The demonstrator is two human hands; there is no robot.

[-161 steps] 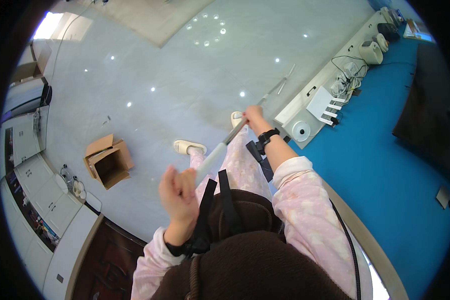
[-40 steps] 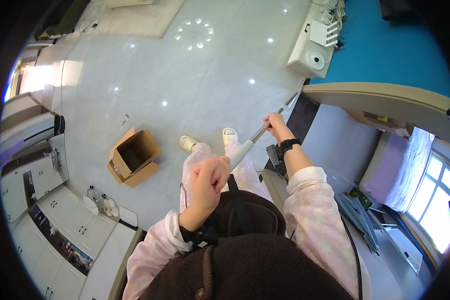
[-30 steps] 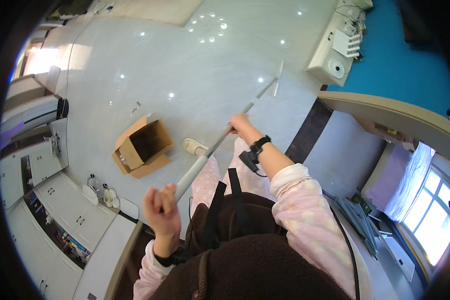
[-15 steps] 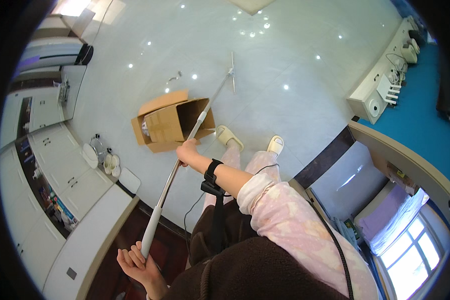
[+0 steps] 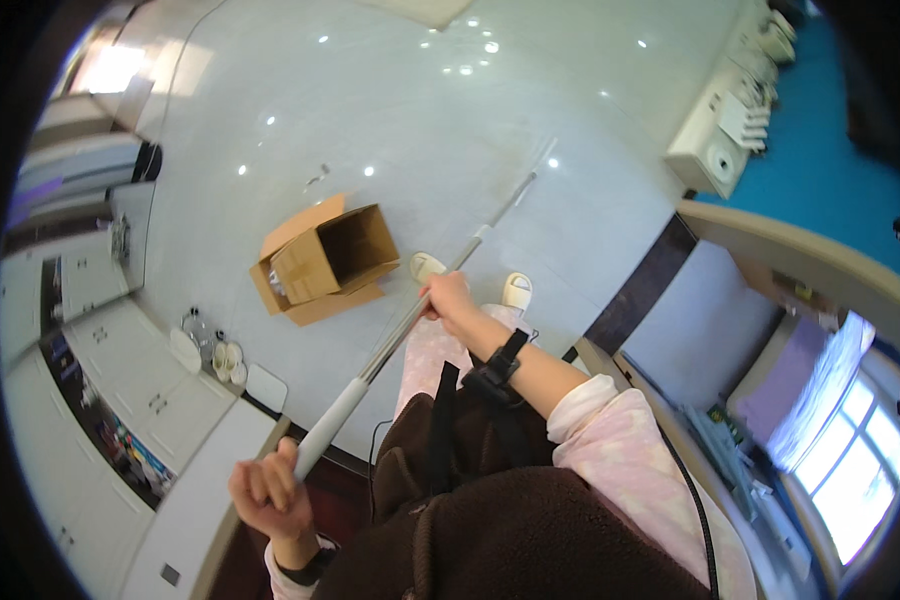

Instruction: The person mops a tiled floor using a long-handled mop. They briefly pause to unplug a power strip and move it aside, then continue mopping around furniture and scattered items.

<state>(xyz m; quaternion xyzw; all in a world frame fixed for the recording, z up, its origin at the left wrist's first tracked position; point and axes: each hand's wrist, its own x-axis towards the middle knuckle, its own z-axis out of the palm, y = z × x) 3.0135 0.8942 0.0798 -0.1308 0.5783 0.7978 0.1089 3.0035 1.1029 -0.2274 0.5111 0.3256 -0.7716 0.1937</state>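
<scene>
A long-handled floor squeegee [image 5: 338, 420], with a pale grip and a metal pole, runs diagonally from my lower left to the far right. Its thin crossbar head [image 5: 538, 172] is blurred over the floor. My left hand [image 5: 273, 490] is closed around the top end of the grip. Farther down the pole, my right hand [image 5: 450, 298] wraps round the metal section. To the left of the pole lies an open cardboard box [image 5: 305, 262], its mouth turned toward my right and some pale stuff at its left flaps.
My feet in cream slippers [image 5: 517, 290] stand just beyond the pole. White cabinets [image 5: 135, 375] line the left, with a pair of shoes [image 5: 227, 360] beside them. A small curved object [image 5: 317, 177] lies past the box. At right are a white cabinet [image 5: 708, 160] and a partition edge [image 5: 800, 250].
The squeegee's head has swung to the right and nearer to me, and is blurred by motion. Both hands keep their hold; the right hand has shifted right. My view has turned somewhat.
</scene>
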